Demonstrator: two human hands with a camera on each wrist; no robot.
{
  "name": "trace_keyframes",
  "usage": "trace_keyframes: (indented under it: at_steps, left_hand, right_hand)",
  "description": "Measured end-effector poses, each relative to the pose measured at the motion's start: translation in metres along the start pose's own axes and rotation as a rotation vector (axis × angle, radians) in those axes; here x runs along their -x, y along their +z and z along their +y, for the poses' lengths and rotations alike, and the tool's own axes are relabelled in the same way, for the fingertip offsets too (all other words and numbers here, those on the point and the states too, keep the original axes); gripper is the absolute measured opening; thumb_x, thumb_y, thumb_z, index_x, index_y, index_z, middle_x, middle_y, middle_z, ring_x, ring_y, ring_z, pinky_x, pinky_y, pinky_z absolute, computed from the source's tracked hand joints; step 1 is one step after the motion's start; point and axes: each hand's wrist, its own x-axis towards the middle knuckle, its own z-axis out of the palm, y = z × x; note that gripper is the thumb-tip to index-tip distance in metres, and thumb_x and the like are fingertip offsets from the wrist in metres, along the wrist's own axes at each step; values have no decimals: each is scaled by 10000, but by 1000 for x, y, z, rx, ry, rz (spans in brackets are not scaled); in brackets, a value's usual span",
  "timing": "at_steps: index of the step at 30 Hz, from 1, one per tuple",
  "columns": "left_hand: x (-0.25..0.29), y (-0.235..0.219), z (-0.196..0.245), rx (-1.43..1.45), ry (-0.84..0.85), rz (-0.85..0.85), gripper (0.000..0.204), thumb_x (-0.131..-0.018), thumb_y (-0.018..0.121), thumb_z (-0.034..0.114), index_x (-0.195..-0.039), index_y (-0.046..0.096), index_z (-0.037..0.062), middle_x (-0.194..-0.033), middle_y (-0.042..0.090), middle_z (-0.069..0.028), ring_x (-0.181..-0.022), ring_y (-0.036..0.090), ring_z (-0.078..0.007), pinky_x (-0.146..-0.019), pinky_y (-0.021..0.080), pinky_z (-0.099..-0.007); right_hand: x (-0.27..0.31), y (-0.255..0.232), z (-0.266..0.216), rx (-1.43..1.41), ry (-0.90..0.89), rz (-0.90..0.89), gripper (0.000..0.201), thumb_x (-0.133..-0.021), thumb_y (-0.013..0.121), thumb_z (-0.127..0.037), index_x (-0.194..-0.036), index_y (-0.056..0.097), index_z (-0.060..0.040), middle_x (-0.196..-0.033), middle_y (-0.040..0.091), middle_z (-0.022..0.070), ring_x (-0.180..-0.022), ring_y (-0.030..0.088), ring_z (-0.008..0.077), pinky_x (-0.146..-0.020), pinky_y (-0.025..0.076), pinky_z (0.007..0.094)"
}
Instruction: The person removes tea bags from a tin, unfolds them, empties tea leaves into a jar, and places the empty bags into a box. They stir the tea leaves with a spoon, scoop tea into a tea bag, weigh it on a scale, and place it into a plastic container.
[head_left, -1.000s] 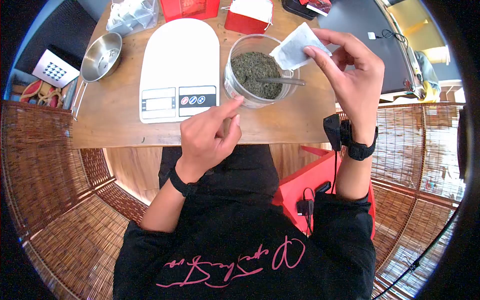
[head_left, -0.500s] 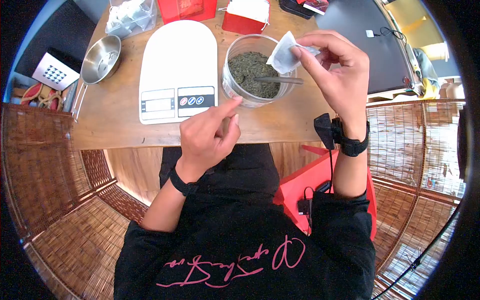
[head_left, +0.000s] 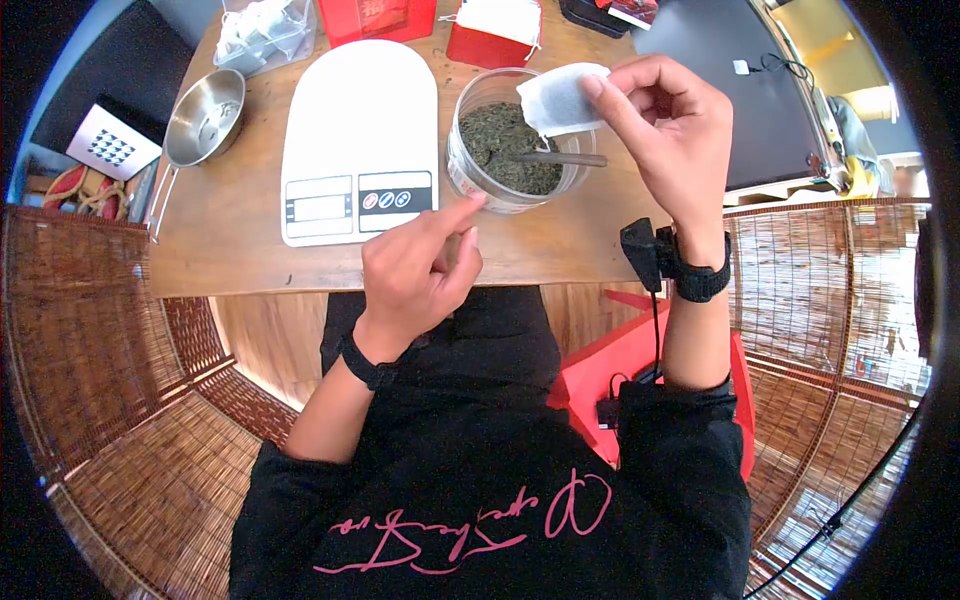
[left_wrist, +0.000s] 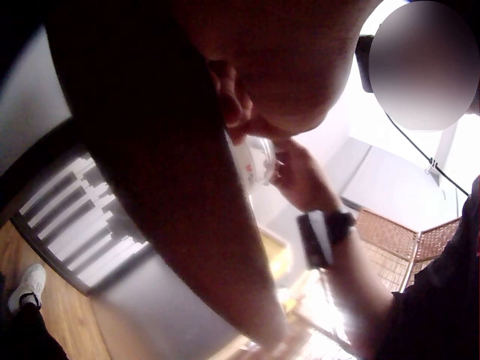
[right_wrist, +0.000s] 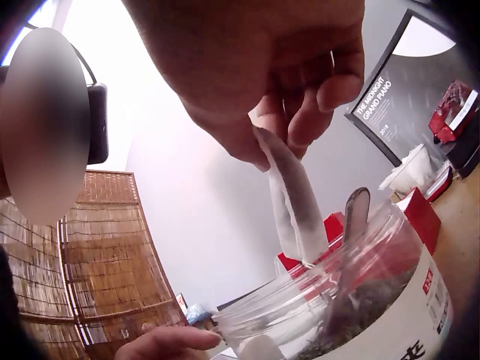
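My right hand [head_left: 668, 125] pinches a white tea bag [head_left: 563, 103] by one end between thumb and fingers, over the right side of a clear plastic jar [head_left: 470, 180]. A short string hangs from the bag's lower edge, and its middle looks greyish. Dark green dried tea leaves [head_left: 497, 135] fill much of the jar. A metal spoon [head_left: 565, 159] stands in them, its handle leaning over the rim. My left hand [head_left: 415, 270] rests at the table's front edge, its extended index fingertip at the jar's near side. In the right wrist view the tea bag [right_wrist: 296, 199] hangs close above the rim.
A white kitchen scale [head_left: 360, 120] lies left of the jar, with a steel pan [head_left: 205, 118] farther left. Behind stand a clear bin [head_left: 262, 38] of white bags, a red box [head_left: 375, 18] and a smaller red box [head_left: 495, 40] holding white bags.
My right hand has moved a little left with the tea bag, bringing it farther over the jar. The bag has turned from upright to lying sideways. My left hand has stayed put.
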Motion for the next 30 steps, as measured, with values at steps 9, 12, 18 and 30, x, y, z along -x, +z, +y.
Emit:
trace_keyframes:
  at_steps: [9,12,18,30]
  left_hand:
    - [-1,2,0,21,19,11,417,-768,732,-25,-1172,739,75,-779,713,-35,-476,536,-140,-491,452,-286]
    - [0,0,0,-7,11,-5,414,-768,732,-25,-1171,739,74,-781,714,-38,-477,540,-141,-492,456,-285]
    - [0,0,0,5,10,-1,408,-771,731,-25,-1166,740,72,-777,711,-37,-473,536,-141,-490,455,-287]
    - [-1,0,3,5,-13,-15,379,-776,726,-19,-1144,748,71,-791,718,-50,-483,552,-146,-493,460,-283]
  right_hand:
    - [1,0,-5,138,-74,-13,166,-863,816,-178,-881,768,-21,-711,698,43,-558,561,72,-512,428,256]
    - [0,-2,-6,161,-96,-19,160,-858,818,-175,-891,770,-26,-736,713,55,-556,575,92,-516,439,265]
    - [2,-5,-10,181,-80,-13,153,-835,837,-148,-889,766,-24,-766,719,54,-555,575,91,-515,442,265]
    - [4,-4,-12,287,-268,-29,109,-865,801,-111,-909,766,-17,-889,743,56,-590,580,93,-528,449,242]
